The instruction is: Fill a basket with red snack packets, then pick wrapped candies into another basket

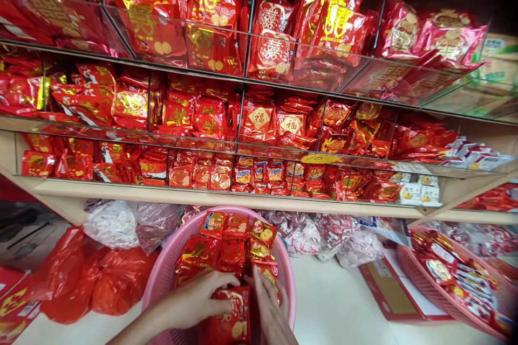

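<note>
A pink plastic basket [288,280] stands on the floor at the bottom centre, with several red snack packets inside. My left hand [202,299] is in the basket, its thumb and fingers curved round a red packet with gold print [232,318]. To the right of that packet, my right hand [269,302] reaches in with its fingers stretched out, beside another red packet [267,269]. Further back in the basket, red and gold packets [232,252] lie in rows, and a packet with a cookie picture [262,237] leans near the right side.
Shelves [121,194] filled with red packets cross the view behind the basket. Red plastic bags [121,280] lie at the left, clear bags [111,223] under the shelf. A second pink basket [429,285] with packets and a cardboard box [399,285] are at the right.
</note>
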{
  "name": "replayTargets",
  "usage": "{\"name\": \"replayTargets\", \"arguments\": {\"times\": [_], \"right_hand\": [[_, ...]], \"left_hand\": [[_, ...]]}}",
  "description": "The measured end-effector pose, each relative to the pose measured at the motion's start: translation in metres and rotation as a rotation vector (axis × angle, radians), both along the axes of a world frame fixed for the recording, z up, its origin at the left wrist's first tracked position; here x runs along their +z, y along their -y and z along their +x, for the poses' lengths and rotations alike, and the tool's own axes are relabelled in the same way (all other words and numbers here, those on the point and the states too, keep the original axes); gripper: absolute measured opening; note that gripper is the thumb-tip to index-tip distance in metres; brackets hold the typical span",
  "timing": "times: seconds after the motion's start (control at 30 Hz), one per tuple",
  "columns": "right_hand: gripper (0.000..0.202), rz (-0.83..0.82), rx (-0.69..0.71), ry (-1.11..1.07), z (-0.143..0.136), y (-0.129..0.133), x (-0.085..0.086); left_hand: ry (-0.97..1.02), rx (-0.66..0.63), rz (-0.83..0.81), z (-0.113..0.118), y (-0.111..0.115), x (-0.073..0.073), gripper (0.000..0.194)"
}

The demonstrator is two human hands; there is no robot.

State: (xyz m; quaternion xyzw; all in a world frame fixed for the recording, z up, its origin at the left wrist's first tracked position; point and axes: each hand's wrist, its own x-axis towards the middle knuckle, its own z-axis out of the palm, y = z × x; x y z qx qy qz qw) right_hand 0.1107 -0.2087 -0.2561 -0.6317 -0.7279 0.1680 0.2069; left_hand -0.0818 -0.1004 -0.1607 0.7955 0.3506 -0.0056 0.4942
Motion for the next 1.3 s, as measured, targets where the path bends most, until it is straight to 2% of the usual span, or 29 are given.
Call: {"name": "replayTargets", "arguments": {"times": [0.1,0.17,0.3,0.43,0.5,0.6,0.83,1.1,1.3], "right_hand": [[0.142,-0.024,-0.019,0.005,-0.002,-0.001,0.002],[0.138,-0.045,-0.026,-0.007,-0.003,-0.001,0.005],[0.133,-0.112,0.006,-0.043,-0.003,-0.003,0.015],[0.133,-0.193,0.043,-0.027,-0.002,-0.007,0.022],[0.135,-0.234,0.035,0.009,-0.001,-0.008,0.023],[0.139,-0.287,0.027,0.057,0.000,-0.008,0.021],[0.132,-0.282,-0.008,0.079,0.002,-0.005,0.016],[0.137,-0.281,-0.020,0.090,0.002,-0.007,0.014],[0.128,-0.297,-0.018,0.082,0.000,-0.009,0.018]], "left_hand": [[-0.068,0.028,0.080,-0.001,0.005,-0.007,0.049],[-0.158,0.038,0.133,-0.001,0.010,-0.007,0.055],[-0.315,-0.008,0.132,0.003,0.019,0.010,0.064],[-0.449,-0.103,0.071,0.015,0.026,0.028,0.093],[-0.491,-0.113,0.081,0.022,0.029,0.031,0.096],[-0.515,-0.089,0.128,0.029,0.034,0.025,0.093],[-0.478,-0.069,0.231,0.029,0.038,-0.005,0.091],[-0.484,-0.076,0.259,0.031,0.038,-0.009,0.092],[-0.496,-0.062,0.271,0.028,0.038,-0.011,0.094]]}}
